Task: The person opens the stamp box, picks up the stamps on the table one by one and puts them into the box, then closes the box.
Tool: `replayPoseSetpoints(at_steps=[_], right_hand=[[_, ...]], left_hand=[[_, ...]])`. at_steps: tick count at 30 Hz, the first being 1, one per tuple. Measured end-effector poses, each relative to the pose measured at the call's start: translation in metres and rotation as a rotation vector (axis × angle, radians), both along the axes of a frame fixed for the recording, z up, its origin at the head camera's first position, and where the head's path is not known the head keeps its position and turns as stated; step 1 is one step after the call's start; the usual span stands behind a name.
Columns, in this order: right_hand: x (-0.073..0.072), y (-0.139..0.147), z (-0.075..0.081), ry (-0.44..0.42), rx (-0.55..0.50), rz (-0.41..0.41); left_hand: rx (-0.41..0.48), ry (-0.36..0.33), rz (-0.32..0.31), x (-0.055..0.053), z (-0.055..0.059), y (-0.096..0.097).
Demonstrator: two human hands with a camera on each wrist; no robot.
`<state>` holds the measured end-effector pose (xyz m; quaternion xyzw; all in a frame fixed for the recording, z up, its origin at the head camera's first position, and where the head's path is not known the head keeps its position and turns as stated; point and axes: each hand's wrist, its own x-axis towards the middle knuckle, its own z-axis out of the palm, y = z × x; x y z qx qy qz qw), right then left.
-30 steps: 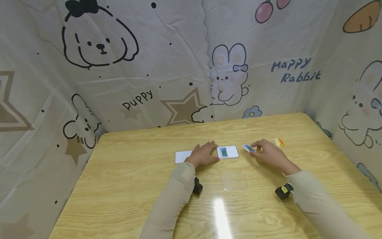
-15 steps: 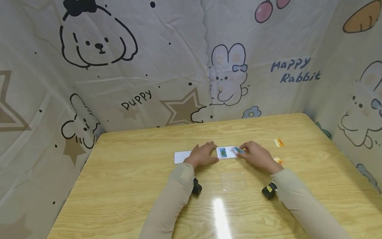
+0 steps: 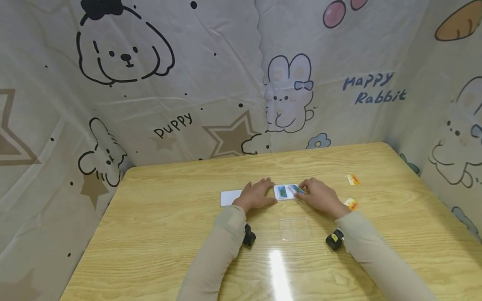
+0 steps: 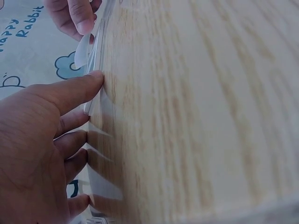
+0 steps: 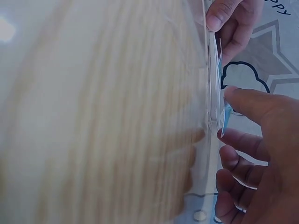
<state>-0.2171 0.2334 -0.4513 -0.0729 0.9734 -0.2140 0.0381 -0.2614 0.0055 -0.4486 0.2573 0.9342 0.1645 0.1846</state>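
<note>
A flat white rectangular piece (image 3: 289, 197) lies on the table, a blue-green picture sticker (image 3: 282, 192) on its left half. My left hand (image 3: 256, 195) holds its left end, thumb at the near edge and index finger at the far edge. Between thumb and index finger, my right hand (image 3: 320, 196) pinches a second blue-green sticker (image 3: 298, 189) over the right half. That sticker is tilted, its outer edge raised in the right wrist view. Another white rectangular piece (image 3: 230, 197) is partly hidden behind the left hand.
A clear plastic sheet (image 3: 295, 229) lies on the wooden table (image 3: 158, 242), nearer than the white pieces. Two small orange-yellow pieces (image 3: 353, 179) are at the right, one partly behind the right wrist. A printed curtain (image 3: 226, 75) hangs behind the table.
My right hand has moved left, bringing the second sticker from beside the white piece onto its right half. The nearer orange-yellow piece has come into view. My left hand stays put.
</note>
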Motion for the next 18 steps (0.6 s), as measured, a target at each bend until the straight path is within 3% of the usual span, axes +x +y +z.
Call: replayPoseSetpoints(at_steps=[10, 18], right_hand=[[-0.002, -0.003, 0.002, -0.003, 0.029, 0.005], [-0.007, 0.008, 0.001, -0.071, -0.092, 0.1]], left_hand=[[0.003, 0.0, 0.006, 0.001, 0.002, 0.001], [-0.005, 0.007, 0.002, -0.001, -0.001, 0.001]])
